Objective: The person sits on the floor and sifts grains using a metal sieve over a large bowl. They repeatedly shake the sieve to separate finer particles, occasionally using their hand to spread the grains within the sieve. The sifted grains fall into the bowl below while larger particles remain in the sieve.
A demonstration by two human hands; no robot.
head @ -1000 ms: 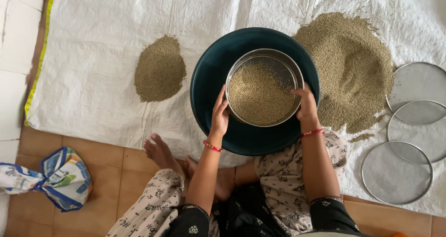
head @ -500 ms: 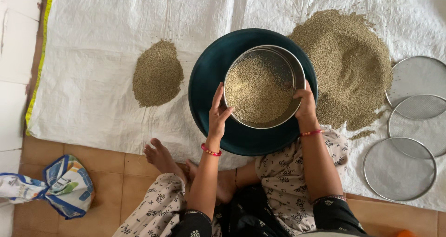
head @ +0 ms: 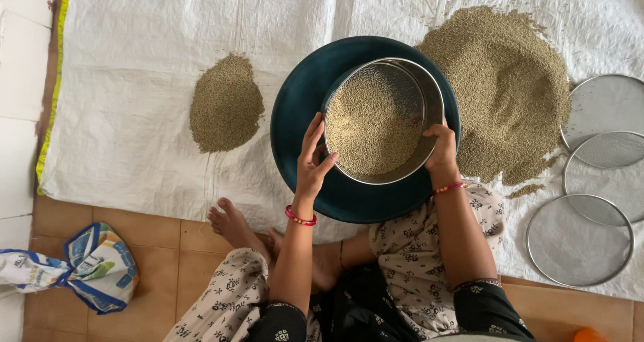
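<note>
Round steel sieve (head: pixel 384 119), loaded with small greenish-tan grain (head: pixel 369 124), is held tilted over the dark teal basin (head: pixel 298 107), its far rim raised toward the right and grain banked to the near left. To sift well here, judgement: keep the sieve inside the basin's rim so fallings land in it, shake short and level, and spread the grain thin over the mesh instead of letting it bank. Left hand (head: pixel 312 159): palm pressed flat against the sieve's near-left wall, fingers extended and loosely spread, more a bracing push than a closed grasp. Right hand (head: pixel 443 149): fingers curled over the near-right rim, wrapped on it firmly. Basin sits on a white woven sheet (head: pixel 134 80), between a small grain pile (head: pixel 226 104) at left and a large grain pile (head: pixel 500 87) at right. Three spare mesh sieve discs (head: pixel 580 241) lie at far right, overlapping.
</note>
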